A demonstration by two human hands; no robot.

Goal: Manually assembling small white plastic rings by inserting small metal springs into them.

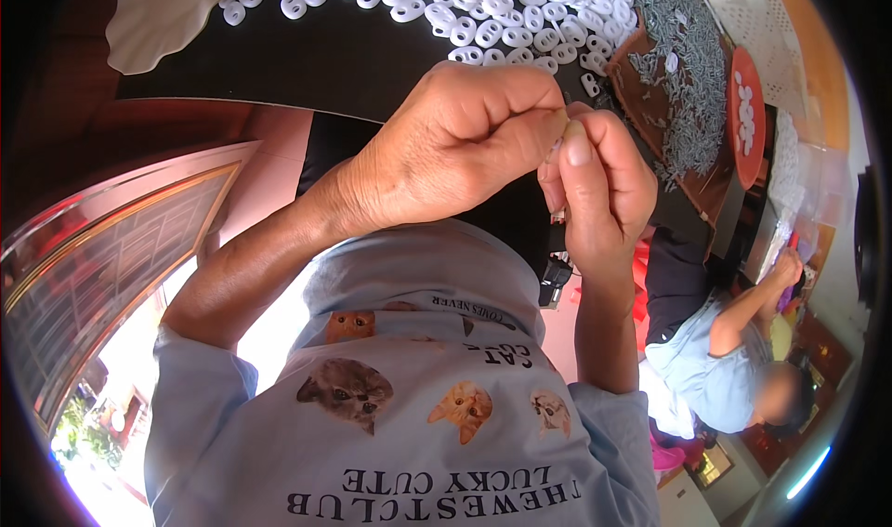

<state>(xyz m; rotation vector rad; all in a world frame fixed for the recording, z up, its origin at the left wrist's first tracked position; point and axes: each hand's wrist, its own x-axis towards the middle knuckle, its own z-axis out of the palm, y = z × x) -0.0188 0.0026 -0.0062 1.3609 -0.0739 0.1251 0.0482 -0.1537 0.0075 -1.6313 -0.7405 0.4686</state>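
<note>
Over the near edge of the black tabletop (307, 58): both hands met, fingertips pinched together.
Left hand (446, 146): grip closed in a loose fist, thumb and forefinger clamped on a small thin pale piece (555, 146), mostly hidden.
Right hand (599, 188): grip likewise pinched on that piece from below.
Handling: it seemed light, stiff and easy to drop; best held by its ends.
Far edge: heap of white oval plastic rings (483, 11).
Far right corner: pile of small grey metal pins (683, 72), red round dish (746, 113).
</note>
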